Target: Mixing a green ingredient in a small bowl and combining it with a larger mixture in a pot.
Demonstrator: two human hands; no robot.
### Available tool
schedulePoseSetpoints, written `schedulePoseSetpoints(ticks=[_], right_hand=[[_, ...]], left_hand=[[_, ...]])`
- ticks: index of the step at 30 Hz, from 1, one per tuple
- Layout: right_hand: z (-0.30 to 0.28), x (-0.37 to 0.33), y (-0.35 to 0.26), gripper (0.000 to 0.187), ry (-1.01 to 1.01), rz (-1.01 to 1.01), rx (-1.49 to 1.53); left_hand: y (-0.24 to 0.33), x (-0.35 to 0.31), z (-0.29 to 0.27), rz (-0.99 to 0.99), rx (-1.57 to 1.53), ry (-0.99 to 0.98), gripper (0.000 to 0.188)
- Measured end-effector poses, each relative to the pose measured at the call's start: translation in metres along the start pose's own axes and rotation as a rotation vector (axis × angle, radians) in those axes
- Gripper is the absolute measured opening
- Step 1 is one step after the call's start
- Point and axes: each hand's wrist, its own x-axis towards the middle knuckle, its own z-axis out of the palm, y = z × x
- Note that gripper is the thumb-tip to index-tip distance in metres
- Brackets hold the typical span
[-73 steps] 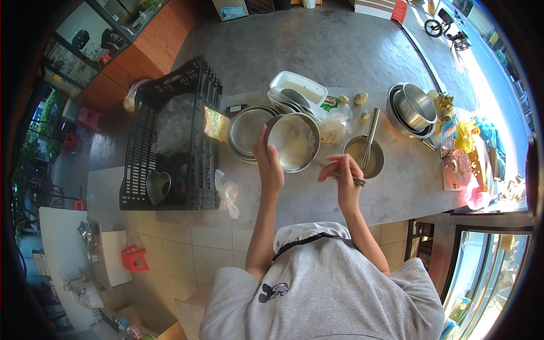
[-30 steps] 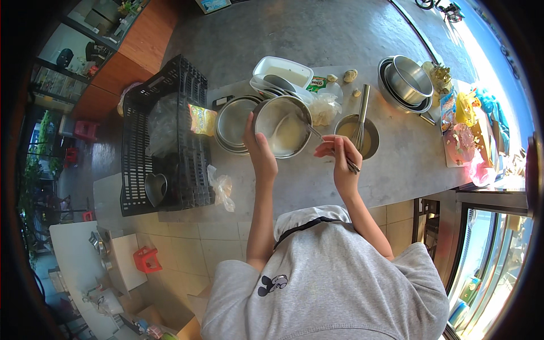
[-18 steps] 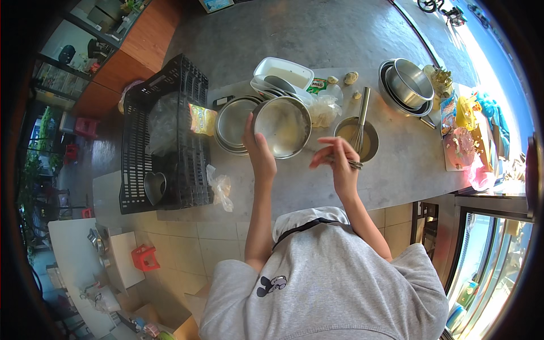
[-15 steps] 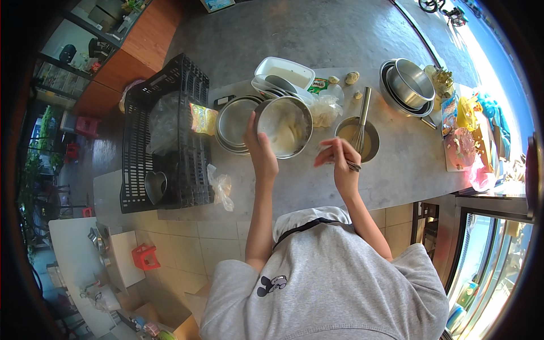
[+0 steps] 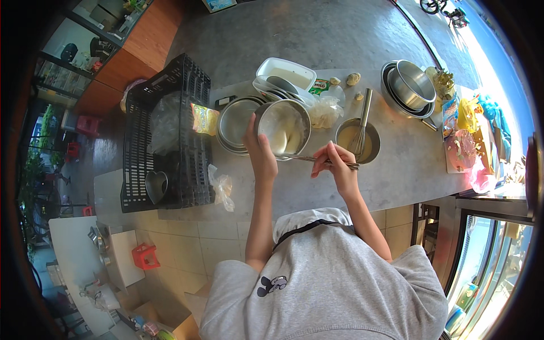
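My left hand [image 5: 261, 152] grips the near left side of a round metal bowl [image 5: 307, 131], thumb over the rim. The bowl is tipped toward me, with pale yellow, creamy stuff inside. In my closed right hand [image 5: 338, 168] is a slim metal utensil [image 5: 300, 157]; its far end reaches the bowl's near rim, and I cannot make out its exact kind. Just beyond the right hand stands a metal pot [image 5: 375, 148] of yellowish liquid, with a whisk [image 5: 365, 107] leaning upright in it.
Left of the bowl stand nested metal pans [image 5: 226, 122] and a black plastic crate [image 5: 192, 175]. Behind lie a white tub [image 5: 283, 66] and a clear plastic bag [image 5: 326, 113]. Stacked metal bowls [image 5: 412, 85] and colourful packages [image 5: 469, 113] occupy the right of the grey table [image 5: 419, 164].
The utensil in my right hand has swung from blurred motion to lie across the bowl's near rim. My right hand has turned slightly left; the bowl has shifted slightly toward me.
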Motion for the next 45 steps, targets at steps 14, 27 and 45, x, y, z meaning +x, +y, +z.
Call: schedulePoseSetpoints(ticks=[14,27,45], right_hand=[[-0.006,-0.003,-0.008,0.035,-0.012,0.056,0.098],[0.004,-0.001,0.0,0.034,0.209,-0.124,0.004],[0.012,-0.005,-0.008,0.03,0.065,-0.03,0.339]], left_hand=[[0.004,0.001,0.005,0.016,-0.003,-0.052,0.053],[-0.006,-0.001,0.004,-0.001,-0.056,-0.021,0.056],[-0.008,-0.001,0.002,-0.011,-0.065,-0.014,0.055]])
